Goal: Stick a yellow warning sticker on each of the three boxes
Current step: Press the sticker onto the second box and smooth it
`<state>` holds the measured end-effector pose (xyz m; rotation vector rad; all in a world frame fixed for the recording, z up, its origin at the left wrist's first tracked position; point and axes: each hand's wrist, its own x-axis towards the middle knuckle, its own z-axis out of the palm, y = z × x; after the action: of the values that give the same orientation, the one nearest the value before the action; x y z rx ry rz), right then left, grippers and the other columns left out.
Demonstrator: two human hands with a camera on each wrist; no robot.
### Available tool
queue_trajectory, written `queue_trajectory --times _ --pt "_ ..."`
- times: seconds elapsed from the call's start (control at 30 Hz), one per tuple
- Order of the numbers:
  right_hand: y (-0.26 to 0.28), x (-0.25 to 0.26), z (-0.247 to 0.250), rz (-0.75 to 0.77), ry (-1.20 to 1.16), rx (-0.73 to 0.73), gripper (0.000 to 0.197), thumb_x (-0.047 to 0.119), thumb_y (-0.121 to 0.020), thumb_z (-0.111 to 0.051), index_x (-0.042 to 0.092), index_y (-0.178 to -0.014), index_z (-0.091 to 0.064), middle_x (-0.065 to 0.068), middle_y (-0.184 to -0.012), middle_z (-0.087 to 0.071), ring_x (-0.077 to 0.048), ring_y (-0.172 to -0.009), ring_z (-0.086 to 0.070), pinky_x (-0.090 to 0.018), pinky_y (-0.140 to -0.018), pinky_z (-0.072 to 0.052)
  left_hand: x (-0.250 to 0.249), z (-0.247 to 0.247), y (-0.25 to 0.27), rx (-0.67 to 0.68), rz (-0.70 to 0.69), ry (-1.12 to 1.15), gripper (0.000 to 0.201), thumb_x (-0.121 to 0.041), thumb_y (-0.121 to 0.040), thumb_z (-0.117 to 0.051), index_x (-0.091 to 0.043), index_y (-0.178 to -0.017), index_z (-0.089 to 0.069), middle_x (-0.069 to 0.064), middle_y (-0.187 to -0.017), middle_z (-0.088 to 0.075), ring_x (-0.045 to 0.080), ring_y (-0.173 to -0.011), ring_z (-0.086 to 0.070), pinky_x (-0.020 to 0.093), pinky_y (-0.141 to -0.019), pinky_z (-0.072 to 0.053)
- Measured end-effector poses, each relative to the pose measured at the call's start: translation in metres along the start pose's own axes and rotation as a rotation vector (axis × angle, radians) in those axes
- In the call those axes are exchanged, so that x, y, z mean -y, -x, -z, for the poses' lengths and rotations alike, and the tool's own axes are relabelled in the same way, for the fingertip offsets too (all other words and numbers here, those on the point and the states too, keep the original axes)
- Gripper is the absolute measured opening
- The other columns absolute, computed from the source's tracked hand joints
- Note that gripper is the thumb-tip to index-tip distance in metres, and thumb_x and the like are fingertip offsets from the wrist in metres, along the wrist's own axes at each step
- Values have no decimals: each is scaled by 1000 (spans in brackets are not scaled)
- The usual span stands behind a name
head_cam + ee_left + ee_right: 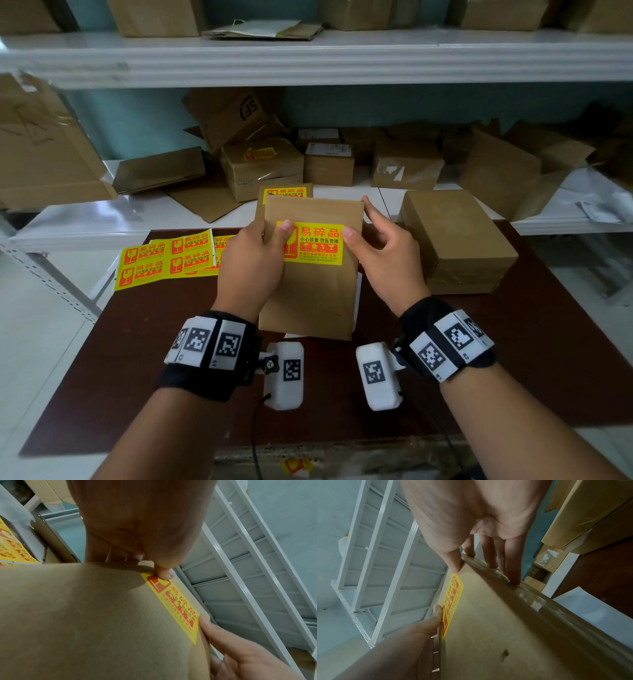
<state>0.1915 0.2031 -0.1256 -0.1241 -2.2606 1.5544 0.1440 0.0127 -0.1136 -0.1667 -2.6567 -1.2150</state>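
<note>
I hold a flat brown box point(308, 301) tilted up over the table between both hands. A yellow warning sticker point(315, 245) lies across its upper face. My left hand point(260, 253) grips the box's left edge, thumb on the sticker's left end point(164, 572). My right hand point(371, 229) grips the right edge, with its thumb at the sticker's right end point(214, 628) and its fingers point(488, 553) along the taped side. Behind it stands a second box point(284, 192) bearing a sticker. A third, plain box point(455, 240) sits to the right. Sticker sheets point(164, 257) lie at the left.
The dark brown table point(137, 342) butts against a white shelf point(102, 212) crowded with cardboard boxes, one of them point(260, 161) carrying a yellow sticker. A white backing paper point(358, 298) lies under the held box. An upper shelf point(308, 58) overhangs.
</note>
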Motion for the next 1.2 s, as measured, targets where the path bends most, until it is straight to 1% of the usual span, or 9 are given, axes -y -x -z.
queue_trajectory --times 0.2,0.33,0.4,0.47,0.57,0.7,0.93,1.07,1.2 --pt "0 -2 2 -19 38 4 66 33 -96 -66 26 -155 -35 9 -142 -59 25 -97 -53 1 -83 -45 4 3 -4 74 41 134 48 -45 -103 -44 -11 -76 -66 7 -70 -62 19 -66 -56 31 -59 -37" --pt "-2 -3 5 -20 68 13 66 34 -97 -65 27 -155 -35 6 -145 -57 20 -102 -50 4 -82 -41 2 8 -7 150 124 210 50 -44 -105 -41 -10 -87 -73 9 -84 -71 23 -80 -65 44 -80 -54" --pt "-1 -3 3 -29 61 8 66 39 -97 -63 30 -156 -34 6 -147 -56 9 -118 -53 -6 -95 -46 -1 9 -7 154 132 199 48 -44 -105 -39 -15 -86 -71 5 -84 -70 20 -80 -64 47 -85 -56" --pt "-1 -4 1 -54 69 0 66 53 -93 -59 33 -153 -40 9 -142 -60 -2 -128 -55 -29 -107 -50 -5 8 -6 159 132 204 46 -44 -106 -37 -20 -79 -66 0 -81 -68 17 -79 -63 48 -85 -57" --pt "-1 -1 0 -100 73 -16 64 72 -78 -61 33 -128 -60 17 -109 -72 2 -103 -66 -37 -96 -57 -9 8 -1 200 79 255 43 -46 -104 -42 -26 -79 -71 -6 -78 -71 16 -80 -68 50 -79 -60" --pt "-3 5 2 -178 100 -77 75 79 -59 -71 29 -112 -52 12 -100 -68 -5 -96 -66 -34 -84 -57 -12 8 8 228 -15 337 30 -45 -100 -53 -33 -91 -79 -12 -84 -77 11 -83 -72 44 -68 -63" --pt "-6 0 7 -149 130 -153 64 76 -64 -69 20 -95 -62 6 -87 -73 -10 -85 -69 -39 -80 -58 -11 7 8 268 -18 330 30 -45 -99 -54 -30 -97 -80 -13 -89 -78 7 -87 -73 37 -69 -64" --pt "-7 -5 9 -84 160 -146 45 59 -85 -66 15 -81 -61 3 -77 -69 -14 -74 -67 -36 -71 -54 -10 8 7 268 -4 335 30 -45 -100 -53 -32 -94 -80 -15 -88 -78 3 -85 -71 35 -71 -63" --pt "-10 -9 11 -67 240 -104 62 70 -87 -47 10 -84 -59 -6 -78 -67 -24 -74 -64 -49 -74 -55 -9 10 5 300 -7 292 33 -48 -99 -52 -32 -96 -80 -17 -89 -77 4 -88 -70 40 -75 -63"
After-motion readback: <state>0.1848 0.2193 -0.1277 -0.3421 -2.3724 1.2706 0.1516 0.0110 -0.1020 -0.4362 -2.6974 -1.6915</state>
